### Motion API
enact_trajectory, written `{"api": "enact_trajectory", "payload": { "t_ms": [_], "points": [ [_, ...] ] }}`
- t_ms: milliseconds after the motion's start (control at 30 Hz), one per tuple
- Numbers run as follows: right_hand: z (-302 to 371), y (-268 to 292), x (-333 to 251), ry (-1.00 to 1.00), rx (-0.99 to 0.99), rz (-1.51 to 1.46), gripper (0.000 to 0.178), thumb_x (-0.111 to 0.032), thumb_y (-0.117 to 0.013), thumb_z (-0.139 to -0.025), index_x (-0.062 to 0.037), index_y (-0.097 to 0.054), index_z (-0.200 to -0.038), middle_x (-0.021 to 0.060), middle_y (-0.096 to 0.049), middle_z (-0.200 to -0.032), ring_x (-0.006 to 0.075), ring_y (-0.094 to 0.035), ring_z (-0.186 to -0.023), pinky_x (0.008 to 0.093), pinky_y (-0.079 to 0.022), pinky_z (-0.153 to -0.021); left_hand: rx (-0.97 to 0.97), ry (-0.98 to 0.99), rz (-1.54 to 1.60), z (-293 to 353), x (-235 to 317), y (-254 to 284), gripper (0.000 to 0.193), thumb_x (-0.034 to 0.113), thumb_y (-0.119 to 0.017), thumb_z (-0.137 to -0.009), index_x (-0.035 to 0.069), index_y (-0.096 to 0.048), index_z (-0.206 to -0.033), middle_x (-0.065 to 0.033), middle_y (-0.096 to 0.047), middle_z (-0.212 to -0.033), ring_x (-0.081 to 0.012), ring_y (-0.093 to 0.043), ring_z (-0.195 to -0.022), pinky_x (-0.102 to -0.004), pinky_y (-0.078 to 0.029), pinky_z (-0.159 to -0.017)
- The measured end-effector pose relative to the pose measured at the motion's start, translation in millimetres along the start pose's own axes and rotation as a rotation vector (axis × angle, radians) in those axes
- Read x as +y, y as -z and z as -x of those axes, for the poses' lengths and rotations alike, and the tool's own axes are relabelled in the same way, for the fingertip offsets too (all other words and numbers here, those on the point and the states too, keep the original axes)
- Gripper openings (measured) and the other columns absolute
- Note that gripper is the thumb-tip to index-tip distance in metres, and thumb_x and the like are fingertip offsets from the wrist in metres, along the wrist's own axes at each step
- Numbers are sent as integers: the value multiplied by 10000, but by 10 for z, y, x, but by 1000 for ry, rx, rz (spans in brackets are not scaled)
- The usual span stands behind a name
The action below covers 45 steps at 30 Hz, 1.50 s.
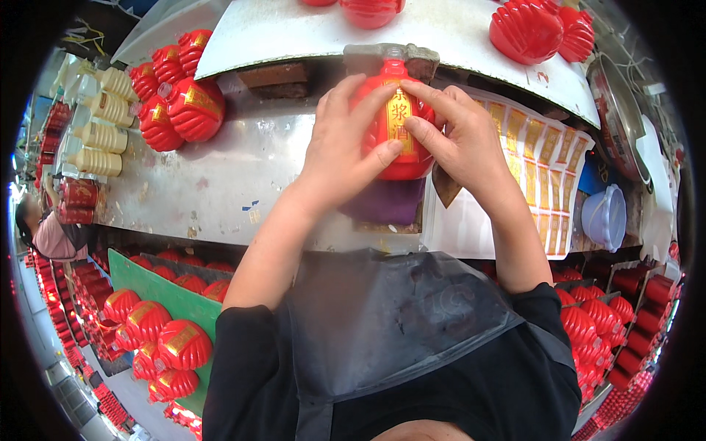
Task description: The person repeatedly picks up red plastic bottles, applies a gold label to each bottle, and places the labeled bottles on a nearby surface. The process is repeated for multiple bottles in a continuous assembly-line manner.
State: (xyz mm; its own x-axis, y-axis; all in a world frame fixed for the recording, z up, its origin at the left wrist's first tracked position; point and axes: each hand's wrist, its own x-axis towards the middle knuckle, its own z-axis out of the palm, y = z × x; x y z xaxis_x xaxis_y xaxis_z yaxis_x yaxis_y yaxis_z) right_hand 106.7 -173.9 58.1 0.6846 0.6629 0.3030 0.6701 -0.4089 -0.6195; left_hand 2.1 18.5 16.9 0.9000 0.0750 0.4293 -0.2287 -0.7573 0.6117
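Observation:
A red plastic bottle (382,159) with a clear neck lies face up in front of me, its neck pointing away. On its front is a gold label (398,121) with red characters. From the left, my left hand (340,143) is closed round the bottle's side, its thumb and fingertips against the label's left edge. My right hand (462,132) grips the opposite side, thumb and index finger on the label's right edge. Purple cloth (382,198) shows under the bottle. Both palms hide much of the bottle's sides.
Right of the bottle lies a sheet of gold labels (540,176), beside a small bucket (604,217). Red bottles (195,110) and cream bottles (99,137) stand at the left. A white board (434,37) spans the back. Below left, a green panel (158,309) borders more red bottles. Another person (55,231) is far left.

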Motion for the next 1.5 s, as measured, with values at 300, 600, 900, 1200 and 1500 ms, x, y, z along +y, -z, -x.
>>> {"api": "enact_trajectory", "payload": {
  "t_ms": [300, 600, 900, 1200, 1500],
  "points": [
    [156, 21, 133, -102, -13, -251, 600, -209, -750, -950, -103, -581, -1517, 83, -610, -1307, 80, -521, -746, 234, -449, -660, 31, 158, 518, 116, -124, -22, 817, 287, -696, -855, 53, -410, -1584, -249, -346, -1634, -435, -352, -1523, -487, -314, -1247],
    [281, -93, 178, -139, -76, -203, 797, -293, -807, -912, -122, -462, -1609, 134, -565, -1452, 121, -595, -902, 253, -527, -762, -2, 144, 477, 154, -128, -62, 869, 349, -743, -892, 55, -360, -1616, -159, -304, -1667, -299, -289, -1568, -430, -241, -1284],
    [290, -133, 158, -146, -53, -201, 762, -343, -760, -939, -111, -463, -1601, 168, -549, -1472, 207, -576, -1061, 308, -499, -885, 93, 158, 414, 139, -99, -159, 885, 349, -817, -812, 51, -440, -1555, -247, -351, -1621, -412, -354, -1524, -480, -327, -1239],
    [270, -104, 174, -193, -83, -363, 758, -386, -743, -933, -90, -478, -1579, 238, -513, -1527, 363, -564, -1378, 405, -463, -1129, 44, 205, 579, 152, -126, -87, 762, 299, -725, -910, 43, -442, -1568, -237, -331, -1646, -382, -316, -1550, -448, -272, -1264],
    [295, -114, 153, -125, -63, -183, 780, -335, -768, -937, -99, -447, -1607, 184, -530, -1506, 232, -600, -1160, 308, -504, -916, 79, 180, 488, 164, -89, -143, 796, 328, -767, -895, 55, -447, -1571, -237, -328, -1650, -387, -312, -1552, -463, -280, -1260]
  ]
}}
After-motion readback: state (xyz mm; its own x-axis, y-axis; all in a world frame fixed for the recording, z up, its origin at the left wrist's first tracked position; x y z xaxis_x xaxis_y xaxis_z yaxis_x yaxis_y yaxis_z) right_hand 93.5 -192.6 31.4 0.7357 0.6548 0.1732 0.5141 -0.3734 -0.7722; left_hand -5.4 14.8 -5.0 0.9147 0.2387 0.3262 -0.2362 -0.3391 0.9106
